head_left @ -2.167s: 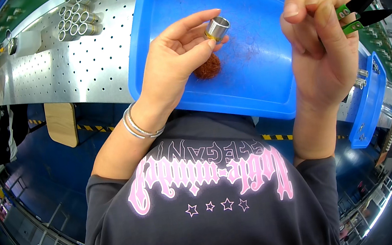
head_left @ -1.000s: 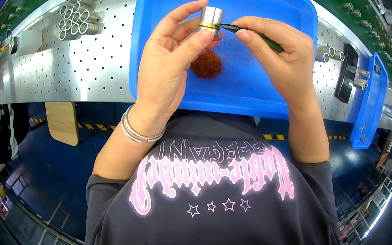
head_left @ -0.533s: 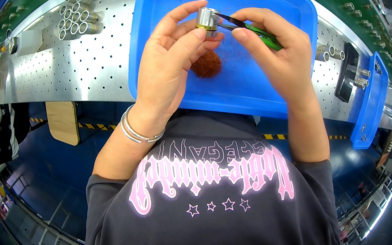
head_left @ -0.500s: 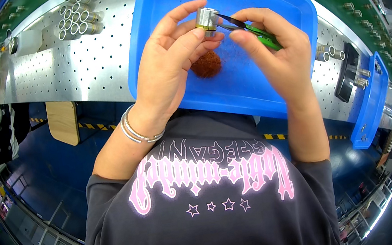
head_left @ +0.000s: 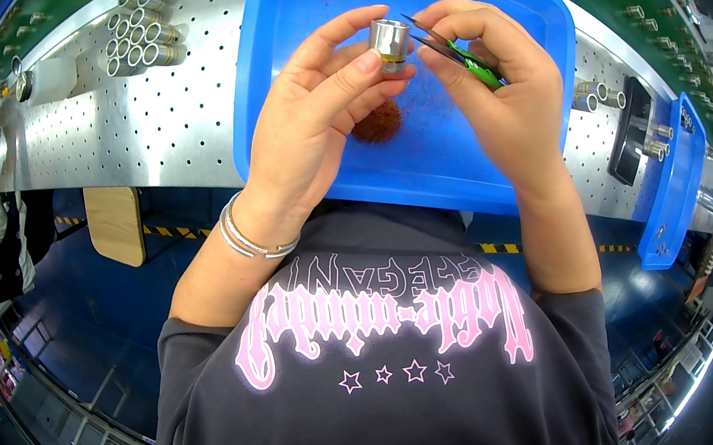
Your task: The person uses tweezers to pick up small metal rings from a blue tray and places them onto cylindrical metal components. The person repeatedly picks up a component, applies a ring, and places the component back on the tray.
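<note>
Ring [head_left: 390, 42], pinched in L hand [head_left: 301, 108] over tray [head_left: 473, 153], has tipped to show more of its mouth, & snips [head_left: 481, 71], gripped in R hand [head_left: 512, 89], now sit w/ blades parted just beside it, so prob. not cutting rn.

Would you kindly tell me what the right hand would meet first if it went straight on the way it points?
The snips in the right hand would probably meet the metal sleeve in the left hand first; depth is unclear.
</note>
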The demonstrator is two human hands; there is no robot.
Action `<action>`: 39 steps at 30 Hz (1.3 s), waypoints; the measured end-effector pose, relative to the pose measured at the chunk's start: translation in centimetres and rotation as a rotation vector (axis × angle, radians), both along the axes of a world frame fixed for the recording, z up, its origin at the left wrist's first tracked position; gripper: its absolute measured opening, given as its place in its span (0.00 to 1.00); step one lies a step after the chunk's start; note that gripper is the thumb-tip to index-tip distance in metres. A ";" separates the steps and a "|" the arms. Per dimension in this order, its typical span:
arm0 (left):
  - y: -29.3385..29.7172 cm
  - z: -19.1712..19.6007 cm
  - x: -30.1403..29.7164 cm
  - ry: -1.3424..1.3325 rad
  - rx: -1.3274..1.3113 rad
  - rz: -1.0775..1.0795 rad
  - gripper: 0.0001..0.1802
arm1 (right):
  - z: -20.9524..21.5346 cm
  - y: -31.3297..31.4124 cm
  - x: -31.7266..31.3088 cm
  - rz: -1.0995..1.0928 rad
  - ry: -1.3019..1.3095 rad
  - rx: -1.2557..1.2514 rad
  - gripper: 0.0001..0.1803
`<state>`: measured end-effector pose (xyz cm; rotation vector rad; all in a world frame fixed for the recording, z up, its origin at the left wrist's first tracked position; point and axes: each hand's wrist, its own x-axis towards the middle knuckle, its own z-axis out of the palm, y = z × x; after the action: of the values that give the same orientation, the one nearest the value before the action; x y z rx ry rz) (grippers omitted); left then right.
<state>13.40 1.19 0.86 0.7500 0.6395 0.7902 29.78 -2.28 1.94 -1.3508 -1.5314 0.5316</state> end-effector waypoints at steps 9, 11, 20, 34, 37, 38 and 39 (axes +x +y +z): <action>0.2 -0.5 -0.4 -0.045 -0.048 -0.026 0.22 | 0.3 -0.3 -0.2 -0.011 0.140 -0.099 0.07; 0.1 -0.5 -0.3 -0.059 -0.062 -0.001 0.22 | 0.1 -0.2 -0.3 -0.011 0.125 -0.084 0.08; -0.3 -0.4 0.2 0.065 0.095 0.027 0.23 | -0.3 -0.2 -0.4 -0.015 0.065 0.013 0.08; -0.4 -0.1 0.0 0.168 0.228 -0.028 0.22 | 0.1 -0.3 0.6 -0.046 0.049 0.034 0.09; -0.2 -0.2 0.0 0.128 0.222 -0.015 0.23 | 0.4 -0.3 0.5 -0.117 0.118 0.016 0.11; -0.1 -0.3 0.0 0.105 0.217 -0.006 0.23 | 0.5 -0.3 0.4 -0.147 0.161 0.009 0.11; -0.1 -0.2 0.0 0.104 0.203 0.005 0.23 | 0.8 -0.4 0.4 -0.127 0.128 0.007 0.11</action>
<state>13.39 1.09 0.66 0.9794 0.6604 0.8326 30.23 -2.72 2.69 -1.3714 -1.3332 0.5220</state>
